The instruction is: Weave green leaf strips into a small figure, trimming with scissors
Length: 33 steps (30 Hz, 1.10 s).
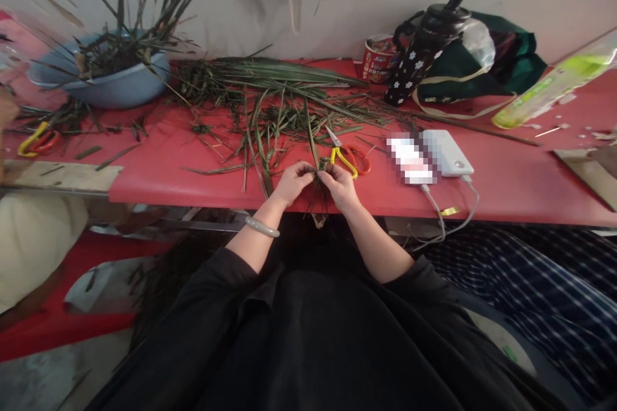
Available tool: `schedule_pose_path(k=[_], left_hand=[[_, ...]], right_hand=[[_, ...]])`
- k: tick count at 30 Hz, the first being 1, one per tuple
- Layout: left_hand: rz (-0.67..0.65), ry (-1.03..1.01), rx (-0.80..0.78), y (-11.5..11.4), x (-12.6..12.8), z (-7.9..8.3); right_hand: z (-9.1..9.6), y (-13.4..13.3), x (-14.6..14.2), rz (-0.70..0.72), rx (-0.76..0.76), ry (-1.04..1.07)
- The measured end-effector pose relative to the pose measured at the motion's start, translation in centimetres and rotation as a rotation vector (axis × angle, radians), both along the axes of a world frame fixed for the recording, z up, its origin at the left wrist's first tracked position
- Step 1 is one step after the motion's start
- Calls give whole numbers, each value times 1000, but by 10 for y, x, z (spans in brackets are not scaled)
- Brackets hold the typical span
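My left hand [293, 183] and my right hand [340, 185] meet at the front edge of the red table [159, 173]. Both are pinched shut on a small bundle of dark green leaf strips [321, 174] held between them, with loose ends hanging below the table edge. A pale bangle [261, 227] circles my left wrist. Yellow-and-red scissors [349, 157] lie just behind my right hand. A spread of long green leaves [274, 106] covers the table beyond my hands.
A blue basin [103, 83] of leaf stalks stands at the back left, with a second pair of scissors [37, 140] near it. A phone [409, 159] and white power bank [447, 153] lie right of my hands. A black bottle [424, 51], red cup [378, 59] and green bag [501, 58] sit behind.
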State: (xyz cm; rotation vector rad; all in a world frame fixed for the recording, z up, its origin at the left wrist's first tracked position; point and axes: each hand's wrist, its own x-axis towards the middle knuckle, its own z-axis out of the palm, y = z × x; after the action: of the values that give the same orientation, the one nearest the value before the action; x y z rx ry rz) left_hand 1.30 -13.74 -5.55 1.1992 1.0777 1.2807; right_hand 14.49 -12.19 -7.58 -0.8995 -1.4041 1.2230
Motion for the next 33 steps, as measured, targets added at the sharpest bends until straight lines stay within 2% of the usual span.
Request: schedule_pose_path(k=[7, 13, 17, 21, 27, 33], left_hand=[[92, 111, 59, 1, 6, -4], [120, 228, 100, 2, 10, -4], [143, 229, 83, 2, 11, -2], [217, 212, 81, 5, 9, -8], [322, 11, 8, 9, 9, -15], [564, -336, -17, 13, 10, -8]], right_hand=[[2, -1, 0, -5, 0, -3], [6, -3, 2, -16, -30, 81], [5, -1, 4, -45, -36, 184], [3, 1, 6, -116, -66, 241], [5, 2, 6, -160, -184, 423], [9, 2, 7, -179, -210, 584]])
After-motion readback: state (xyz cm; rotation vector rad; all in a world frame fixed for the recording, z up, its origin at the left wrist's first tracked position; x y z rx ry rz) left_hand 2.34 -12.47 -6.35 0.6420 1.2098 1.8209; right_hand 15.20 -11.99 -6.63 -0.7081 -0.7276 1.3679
